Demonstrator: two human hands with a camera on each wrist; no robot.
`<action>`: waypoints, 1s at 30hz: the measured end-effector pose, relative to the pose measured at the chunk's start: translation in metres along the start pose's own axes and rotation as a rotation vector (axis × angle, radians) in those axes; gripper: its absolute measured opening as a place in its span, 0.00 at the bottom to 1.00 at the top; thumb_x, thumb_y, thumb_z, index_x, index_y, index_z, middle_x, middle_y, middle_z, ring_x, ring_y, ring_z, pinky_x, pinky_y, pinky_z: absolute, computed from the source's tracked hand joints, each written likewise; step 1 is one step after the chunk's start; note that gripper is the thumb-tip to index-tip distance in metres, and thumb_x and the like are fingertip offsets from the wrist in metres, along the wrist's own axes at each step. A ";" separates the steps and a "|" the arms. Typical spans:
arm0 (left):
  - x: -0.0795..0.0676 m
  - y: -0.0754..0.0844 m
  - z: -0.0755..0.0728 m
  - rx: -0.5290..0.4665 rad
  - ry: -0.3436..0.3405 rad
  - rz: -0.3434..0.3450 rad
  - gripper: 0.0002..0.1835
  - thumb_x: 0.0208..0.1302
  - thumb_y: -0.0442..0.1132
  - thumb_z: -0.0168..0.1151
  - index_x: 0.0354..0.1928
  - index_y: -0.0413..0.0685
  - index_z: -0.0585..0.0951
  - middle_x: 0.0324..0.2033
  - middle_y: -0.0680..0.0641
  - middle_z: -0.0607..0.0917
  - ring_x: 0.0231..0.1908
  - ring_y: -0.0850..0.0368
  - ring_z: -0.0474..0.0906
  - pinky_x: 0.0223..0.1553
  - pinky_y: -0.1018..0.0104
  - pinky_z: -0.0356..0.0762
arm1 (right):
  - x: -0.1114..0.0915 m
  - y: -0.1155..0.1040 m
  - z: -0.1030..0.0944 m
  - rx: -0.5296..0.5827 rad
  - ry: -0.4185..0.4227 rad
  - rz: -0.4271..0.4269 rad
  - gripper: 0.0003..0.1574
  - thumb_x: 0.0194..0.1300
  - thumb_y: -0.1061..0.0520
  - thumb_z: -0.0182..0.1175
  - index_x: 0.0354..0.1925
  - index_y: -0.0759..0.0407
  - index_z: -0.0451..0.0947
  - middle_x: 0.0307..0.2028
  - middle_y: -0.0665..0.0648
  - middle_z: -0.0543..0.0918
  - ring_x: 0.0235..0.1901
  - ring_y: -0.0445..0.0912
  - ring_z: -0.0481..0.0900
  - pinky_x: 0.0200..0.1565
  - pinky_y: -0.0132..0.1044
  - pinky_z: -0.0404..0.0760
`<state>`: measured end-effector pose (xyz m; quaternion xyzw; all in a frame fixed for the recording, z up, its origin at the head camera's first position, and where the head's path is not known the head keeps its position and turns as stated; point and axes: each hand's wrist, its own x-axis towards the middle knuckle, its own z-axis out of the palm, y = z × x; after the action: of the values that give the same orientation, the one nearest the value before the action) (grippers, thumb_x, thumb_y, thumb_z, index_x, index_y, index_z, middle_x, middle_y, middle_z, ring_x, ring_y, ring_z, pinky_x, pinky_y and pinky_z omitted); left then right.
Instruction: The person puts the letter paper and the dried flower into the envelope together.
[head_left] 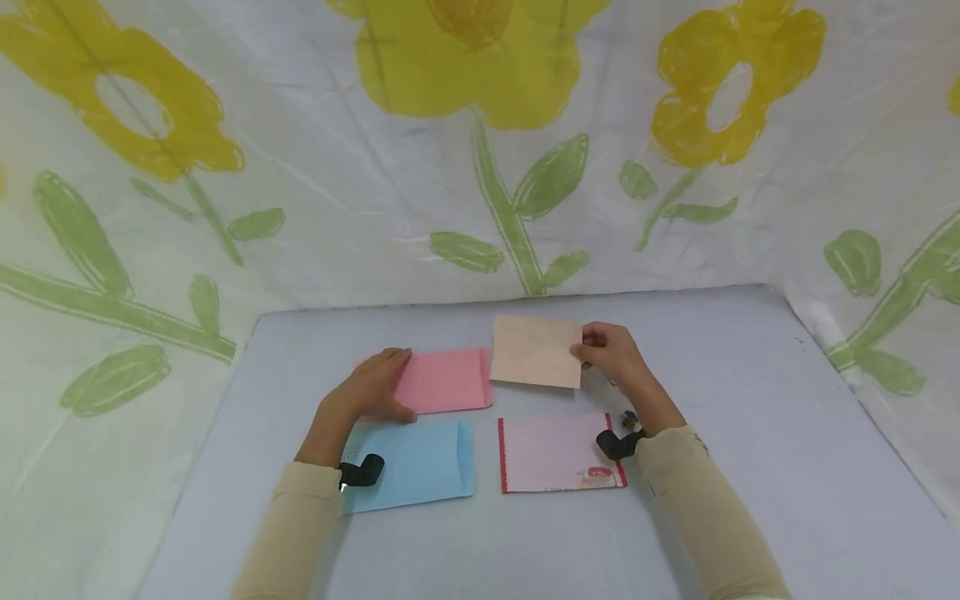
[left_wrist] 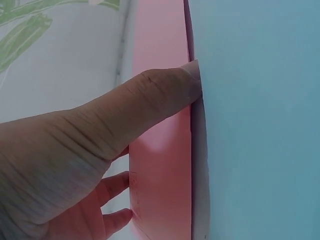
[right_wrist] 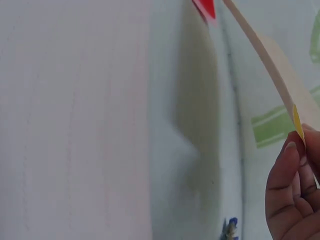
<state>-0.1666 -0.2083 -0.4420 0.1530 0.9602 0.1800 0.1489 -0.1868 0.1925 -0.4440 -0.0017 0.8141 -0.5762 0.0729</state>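
Note:
My left hand [head_left: 375, 387] spans a pink envelope [head_left: 446, 382] lying on the table, its thumb at the near edge and its fingertips at the far edge. In the left wrist view the thumb [left_wrist: 150, 92] also reaches the edge of a light blue envelope [left_wrist: 260, 120]. A beige, envelope-like paper piece [head_left: 536, 350] is raised off the table, its right edge pinched between thumb and fingers of my right hand [head_left: 613, 357]. The right wrist view shows a small yellow bit [right_wrist: 297, 121] at that edge, by the fingertips.
A pale pink envelope [head_left: 555, 454] with red borders lies at the front, right of the blue one. A small dark trinket [head_left: 628, 419], too small to make out, sits near my right wrist. Behind the table [head_left: 480, 550] hangs a flower-patterned white sheet [head_left: 337, 250].

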 end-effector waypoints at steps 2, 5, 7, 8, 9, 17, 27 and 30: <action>0.001 0.000 0.000 0.001 -0.005 0.000 0.57 0.47 0.48 0.81 0.76 0.40 0.59 0.71 0.38 0.64 0.70 0.37 0.59 0.66 0.39 0.63 | 0.001 0.003 0.004 0.000 -0.012 0.002 0.12 0.66 0.65 0.65 0.44 0.72 0.76 0.31 0.57 0.82 0.29 0.44 0.79 0.37 0.41 0.85; 0.001 0.000 0.000 -0.003 -0.009 -0.001 0.57 0.46 0.48 0.81 0.76 0.40 0.59 0.71 0.38 0.64 0.70 0.37 0.59 0.66 0.38 0.63 | 0.001 0.007 0.010 -0.007 -0.036 0.000 0.12 0.66 0.66 0.65 0.45 0.73 0.77 0.32 0.58 0.82 0.29 0.46 0.81 0.37 0.40 0.84; 0.001 0.000 0.000 -0.003 -0.009 -0.001 0.57 0.46 0.48 0.81 0.76 0.40 0.59 0.71 0.38 0.64 0.69 0.37 0.59 0.66 0.38 0.63 | 0.000 0.008 0.013 -0.019 -0.061 0.000 0.14 0.66 0.66 0.65 0.48 0.73 0.77 0.34 0.59 0.82 0.30 0.46 0.82 0.37 0.40 0.84; 0.001 0.001 0.001 0.000 -0.008 0.000 0.57 0.46 0.49 0.81 0.76 0.40 0.60 0.71 0.38 0.65 0.69 0.37 0.59 0.65 0.38 0.64 | 0.000 0.007 0.014 -0.023 -0.071 0.005 0.16 0.66 0.65 0.65 0.49 0.74 0.76 0.35 0.60 0.82 0.30 0.47 0.82 0.37 0.40 0.84; 0.001 0.001 0.001 0.002 -0.006 0.000 0.57 0.46 0.49 0.81 0.76 0.40 0.60 0.71 0.38 0.65 0.69 0.37 0.60 0.65 0.38 0.65 | -0.001 0.007 0.015 -0.025 -0.078 0.013 0.17 0.66 0.66 0.65 0.50 0.74 0.76 0.35 0.61 0.82 0.30 0.47 0.82 0.37 0.40 0.85; -0.002 0.006 0.000 -0.003 -0.013 -0.008 0.57 0.47 0.48 0.81 0.76 0.40 0.59 0.71 0.38 0.64 0.69 0.37 0.59 0.65 0.38 0.64 | -0.001 0.006 0.015 -0.056 -0.109 0.069 0.27 0.64 0.65 0.66 0.59 0.72 0.73 0.36 0.61 0.81 0.29 0.46 0.82 0.36 0.39 0.85; 0.004 0.009 0.004 -0.001 -0.016 -0.001 0.57 0.47 0.48 0.81 0.76 0.39 0.59 0.72 0.38 0.64 0.71 0.38 0.58 0.68 0.40 0.60 | 0.006 0.005 0.016 -0.080 -0.098 0.113 0.31 0.62 0.66 0.69 0.61 0.70 0.71 0.39 0.64 0.82 0.28 0.46 0.83 0.35 0.38 0.85; 0.005 0.010 0.005 -0.004 -0.017 -0.002 0.58 0.47 0.48 0.81 0.76 0.39 0.59 0.72 0.38 0.64 0.71 0.38 0.58 0.68 0.40 0.60 | 0.005 0.005 0.016 -0.068 -0.075 0.122 0.32 0.61 0.66 0.69 0.62 0.69 0.72 0.39 0.64 0.82 0.29 0.46 0.82 0.34 0.37 0.84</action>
<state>-0.1675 -0.1960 -0.4439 0.1534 0.9587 0.1806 0.1574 -0.1892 0.1787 -0.4549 0.0236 0.8285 -0.5421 0.1382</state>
